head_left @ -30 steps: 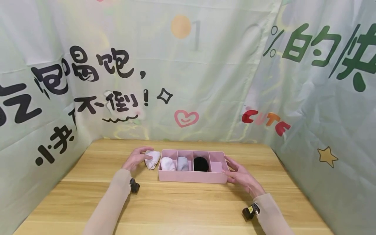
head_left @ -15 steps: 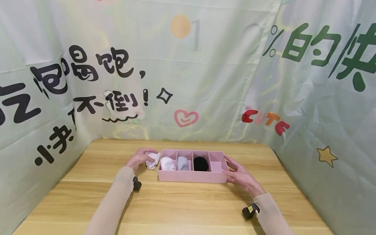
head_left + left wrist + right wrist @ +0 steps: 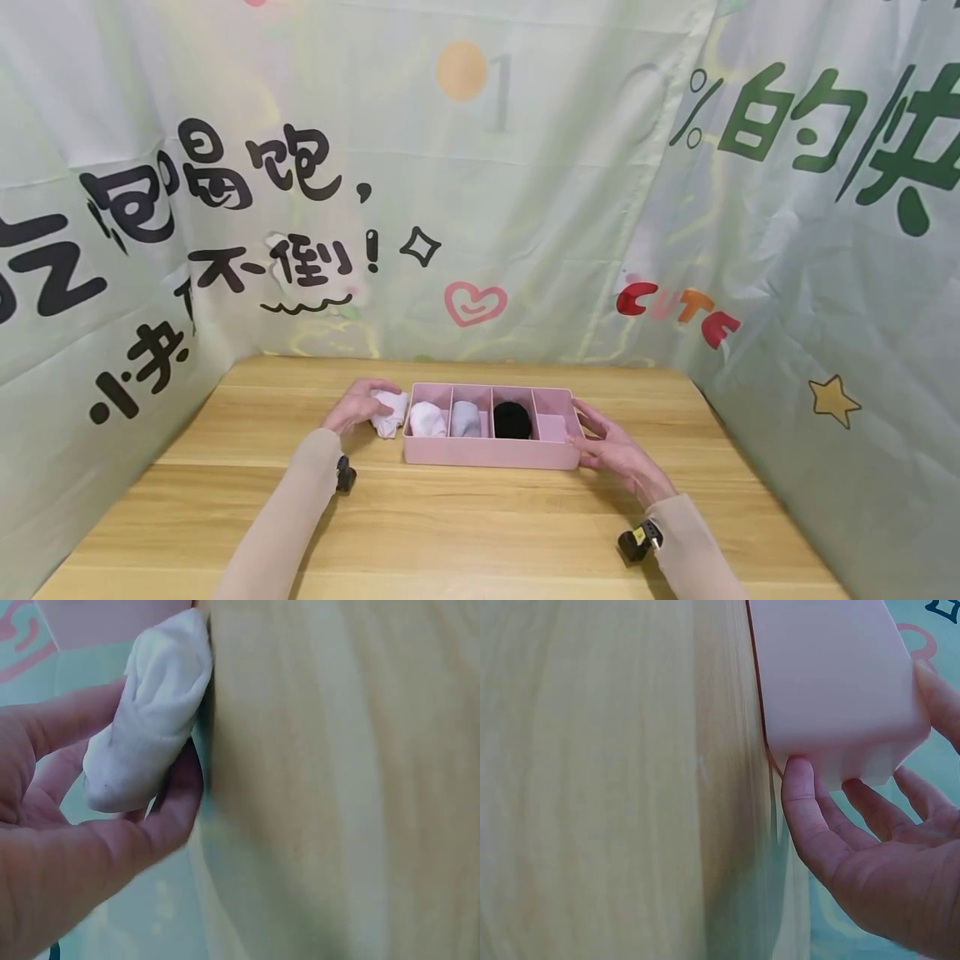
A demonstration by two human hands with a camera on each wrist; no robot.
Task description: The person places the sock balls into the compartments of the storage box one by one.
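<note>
My left hand [image 3: 354, 406] holds a rolled white sock [image 3: 389, 413] on the table, just left of a pink divided box [image 3: 491, 453]. In the left wrist view the fingers and thumb close round the sock [image 3: 154, 712] from both sides. My right hand [image 3: 618, 450] grips the right end of the box, thumb and fingers spread across it; in the right wrist view the fingertips touch the box's end [image 3: 840, 682]. Inside the box, from left to right, lie a white roll [image 3: 428, 419], a grey roll [image 3: 467, 418] and a black roll [image 3: 512, 420]. The rightmost compartment [image 3: 552, 427] shows only pink plastic.
The wooden table [image 3: 465, 533] extends in front of the box and to both sides. A printed cloth backdrop [image 3: 555, 208] hangs behind it and along the left and right sides.
My left hand has shifted slightly right and its fingers now cover more of the white sock, which has dropped slightly nearer me. The right hand and the box stay put.
</note>
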